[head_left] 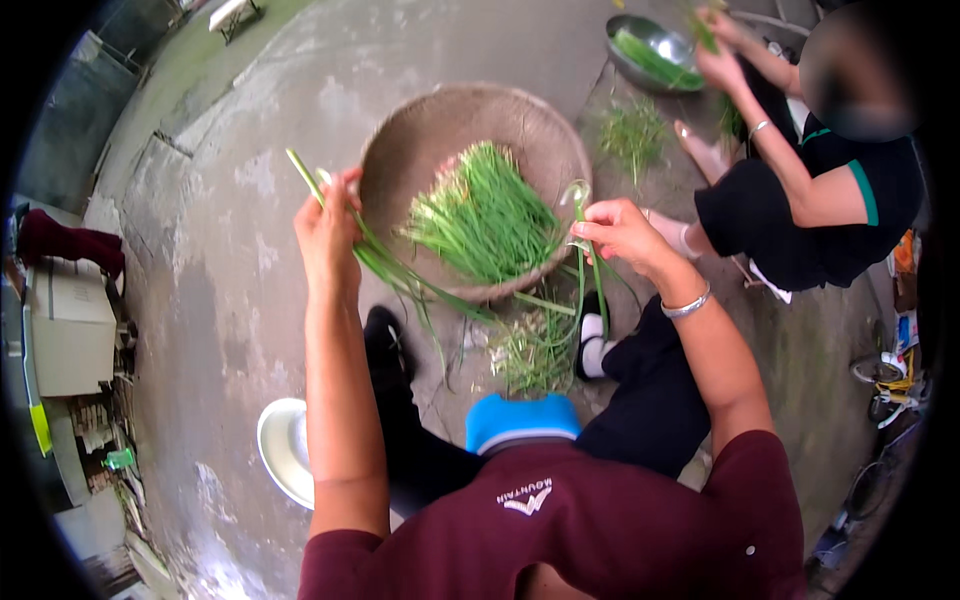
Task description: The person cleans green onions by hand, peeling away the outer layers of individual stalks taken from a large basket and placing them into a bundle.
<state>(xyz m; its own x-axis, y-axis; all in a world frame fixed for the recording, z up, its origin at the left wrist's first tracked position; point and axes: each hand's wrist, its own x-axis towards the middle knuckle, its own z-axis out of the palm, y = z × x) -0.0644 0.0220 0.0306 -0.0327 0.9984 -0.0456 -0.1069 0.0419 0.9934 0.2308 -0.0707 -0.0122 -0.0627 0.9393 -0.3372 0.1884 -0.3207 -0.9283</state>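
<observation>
My left hand [332, 228] is closed around long scallions [378, 262]. Their pale ends stick up past my fingers, and the green leaves trail down to the right over the basket's edge. Pinched between the fingers of my right hand [622, 236] are a few limp green scallion leaves [581, 285], with a curled bit above the fingertips. Between and beyond my hands sits a wide round shallow basket [395, 165], and a thick bunch of thin green stalks [490, 215] lies in it. A heap of trimmed leaves and roots [535, 352] lies on the ground before me.
At the right a co-worker in black [800, 205] sits handling greens, near a metal bowl [625, 65] and a loose green pile [633, 135]. A blue stool [522, 418] is under me. A white basin [285, 450] stands left, and a cardboard box [72, 325] farther left.
</observation>
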